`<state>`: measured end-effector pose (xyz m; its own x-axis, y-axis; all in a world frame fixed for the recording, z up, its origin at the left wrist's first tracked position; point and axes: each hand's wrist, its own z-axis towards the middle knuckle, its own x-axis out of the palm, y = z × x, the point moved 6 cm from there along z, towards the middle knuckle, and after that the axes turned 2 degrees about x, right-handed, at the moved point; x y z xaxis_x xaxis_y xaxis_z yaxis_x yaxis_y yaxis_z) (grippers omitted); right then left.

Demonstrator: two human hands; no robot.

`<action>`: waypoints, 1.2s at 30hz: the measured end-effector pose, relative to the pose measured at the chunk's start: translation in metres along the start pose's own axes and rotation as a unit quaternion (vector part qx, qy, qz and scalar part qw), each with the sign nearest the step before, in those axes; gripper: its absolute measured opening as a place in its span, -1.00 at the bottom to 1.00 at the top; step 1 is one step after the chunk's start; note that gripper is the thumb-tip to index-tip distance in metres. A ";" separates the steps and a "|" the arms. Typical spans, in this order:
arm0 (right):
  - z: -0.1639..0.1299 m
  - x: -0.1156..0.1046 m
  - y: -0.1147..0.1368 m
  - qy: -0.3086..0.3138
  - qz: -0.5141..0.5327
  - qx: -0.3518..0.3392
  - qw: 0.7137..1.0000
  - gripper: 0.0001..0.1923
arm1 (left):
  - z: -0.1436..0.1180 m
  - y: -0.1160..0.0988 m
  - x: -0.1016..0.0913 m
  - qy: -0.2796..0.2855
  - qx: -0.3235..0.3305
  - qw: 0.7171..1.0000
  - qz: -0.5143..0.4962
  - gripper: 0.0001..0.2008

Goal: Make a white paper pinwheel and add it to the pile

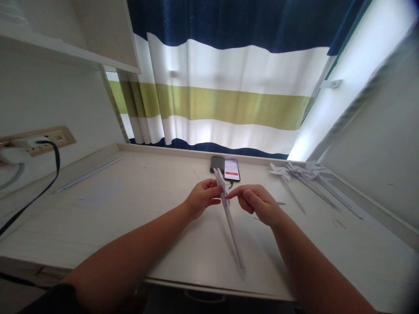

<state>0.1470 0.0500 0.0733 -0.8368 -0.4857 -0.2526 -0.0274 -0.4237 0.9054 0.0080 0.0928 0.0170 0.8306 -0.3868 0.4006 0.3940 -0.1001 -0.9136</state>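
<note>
Fingers of the left hand (200, 198) and right hand (258, 204) are pinching the folded head of a paper pinwheel (229, 213) — light, flimsy, easily creased (best gripped near that head) — just in front of the phone (231, 169), its thin stick slanting down toward the desk (131, 218) edge.

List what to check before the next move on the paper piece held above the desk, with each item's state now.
1. Left hand pinches the folded head of the paper pinwheel: ok.
2. Right hand fingertips meet the same paper head: ok.
3. Long paper stem hangs free toward the desk edge, touching nothing: cannot tell.
4. Phone lies behind the hands, apart from them: ok.
5. Finished pinwheels lie to the right, apart from the right hand: ok.
6. Head folds are complete: cannot tell, too blurred.
</note>
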 end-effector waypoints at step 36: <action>0.006 0.010 -0.023 -0.031 -0.331 0.144 0.932 -0.57 | 0.009 -0.012 -0.030 -0.142 0.062 0.982 -0.104 -0.77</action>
<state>0.1357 0.0590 0.0520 -0.6146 -0.1418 -0.7760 -0.6866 -0.3880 0.6148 -0.0183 0.1142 0.0164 0.7967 -0.0963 0.5966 0.5968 -0.0297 -0.8018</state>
